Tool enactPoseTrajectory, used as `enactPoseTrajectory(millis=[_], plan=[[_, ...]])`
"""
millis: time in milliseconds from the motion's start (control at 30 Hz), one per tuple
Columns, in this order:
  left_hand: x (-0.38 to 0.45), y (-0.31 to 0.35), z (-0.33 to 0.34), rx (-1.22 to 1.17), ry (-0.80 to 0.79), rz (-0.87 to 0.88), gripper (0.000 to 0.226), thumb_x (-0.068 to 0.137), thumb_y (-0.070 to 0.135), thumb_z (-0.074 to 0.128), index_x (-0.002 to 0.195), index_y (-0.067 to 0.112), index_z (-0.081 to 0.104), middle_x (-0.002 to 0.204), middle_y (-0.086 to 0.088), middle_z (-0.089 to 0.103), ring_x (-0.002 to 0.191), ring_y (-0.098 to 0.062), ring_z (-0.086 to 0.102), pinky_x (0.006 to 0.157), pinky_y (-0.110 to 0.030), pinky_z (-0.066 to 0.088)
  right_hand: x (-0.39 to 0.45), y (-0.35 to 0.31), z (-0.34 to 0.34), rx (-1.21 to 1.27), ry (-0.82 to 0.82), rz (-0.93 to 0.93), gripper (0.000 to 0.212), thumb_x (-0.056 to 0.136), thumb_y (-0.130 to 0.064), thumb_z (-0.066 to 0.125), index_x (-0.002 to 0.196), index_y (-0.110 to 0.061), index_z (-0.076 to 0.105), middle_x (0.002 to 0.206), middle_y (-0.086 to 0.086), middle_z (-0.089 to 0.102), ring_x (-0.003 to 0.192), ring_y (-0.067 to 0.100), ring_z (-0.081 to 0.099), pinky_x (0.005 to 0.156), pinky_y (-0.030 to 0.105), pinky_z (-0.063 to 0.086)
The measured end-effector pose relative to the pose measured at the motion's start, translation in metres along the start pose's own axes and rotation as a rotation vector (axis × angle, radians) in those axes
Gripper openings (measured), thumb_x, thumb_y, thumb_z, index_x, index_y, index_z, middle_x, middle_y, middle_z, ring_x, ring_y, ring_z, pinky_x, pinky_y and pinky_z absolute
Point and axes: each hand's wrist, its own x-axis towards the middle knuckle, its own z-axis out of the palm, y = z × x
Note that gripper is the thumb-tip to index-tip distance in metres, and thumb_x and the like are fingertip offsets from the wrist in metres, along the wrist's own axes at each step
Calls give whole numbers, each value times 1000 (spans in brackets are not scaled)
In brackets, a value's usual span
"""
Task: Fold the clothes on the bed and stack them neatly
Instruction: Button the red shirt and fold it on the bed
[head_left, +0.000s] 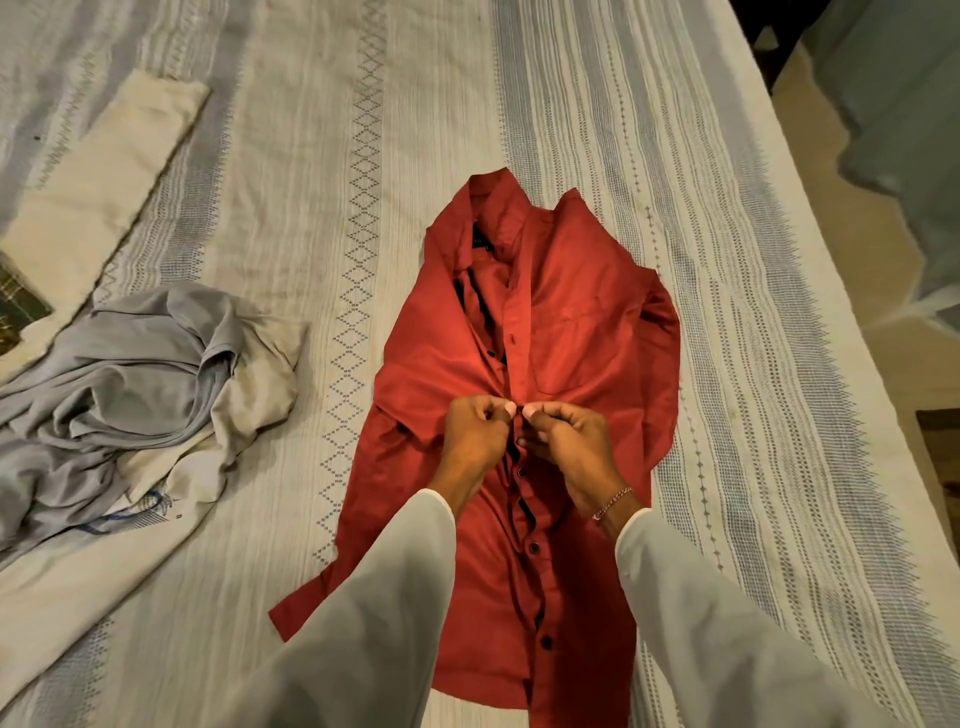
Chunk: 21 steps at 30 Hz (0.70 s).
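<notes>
Hands fastening the front of a red shirt laid flat on a bed.

Left hand (475, 434) and right hand (566, 441) meet at mid-chest of the red shirt (587, 322), each pinching one edge of the button strip; a thin bracelet (613, 503) circles the right wrist. A dark neck label (480, 244) sits inside the collar, its writing too small to read. Pale sleeves hide the lower shirt front. On the striped bedspread (311, 156), crumpled grey clothes (145, 374) lie to the left, partly cut off by the frame edge.
</notes>
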Motion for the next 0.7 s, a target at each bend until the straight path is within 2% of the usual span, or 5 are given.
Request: enactPoseTrajectory(millis=[200, 300, 433, 600, 700], plan=[[-15, -17, -5, -16, -133, -31, 17, 91, -2, 63, 75, 2, 67, 66, -9, 57, 61, -19, 51, 58, -29, 44, -1, 7, -11, -196, -27, 88, 23, 92, -1, 63, 72, -9, 72, 62, 2, 68, 60, 17, 66, 63, 32, 61], [-31, -34, -4, 103, -200, -135, 28, 90, -5, 63, 68, 11, 64, 59, -4, 59, 48, -10, 56, 52, -24, 50, -6, 37, -26, -506, -56, 96, 15, 73, -20, 62, 65, -14, 73, 65, 6, 73, 68, 26, 74, 70, 54, 62], [-51, -43, -6, 347, -232, -175, 24, 83, 9, 76, 61, 13, 67, 58, -12, 69, 52, -23, 68, 55, -31, 59, -30, 62, -39, -653, -92, 128, 32, 76, -41, 61, 68, -11, 69, 65, 9, 72, 67, 28, 75, 66, 52, 62], [-45, 0, -12, 507, -38, 36, 30, 75, 14, 75, 52, 16, 57, 58, -7, 65, 70, -24, 70, 63, -33, 50, -40, 23, -23, -892, 137, -228, 28, 85, -37, 71, 70, -15, 66, 70, 0, 72, 75, 21, 71, 67, 32, 53], [-29, 15, -11, 488, 61, 197, 11, 81, 4, 67, 78, 15, 69, 77, -7, 72, 77, -26, 69, 74, -37, 54, -28, 2, -1, -819, 158, -445, 18, 80, -26, 76, 89, -18, 62, 85, -3, 68, 82, 19, 66, 76, 34, 52]])
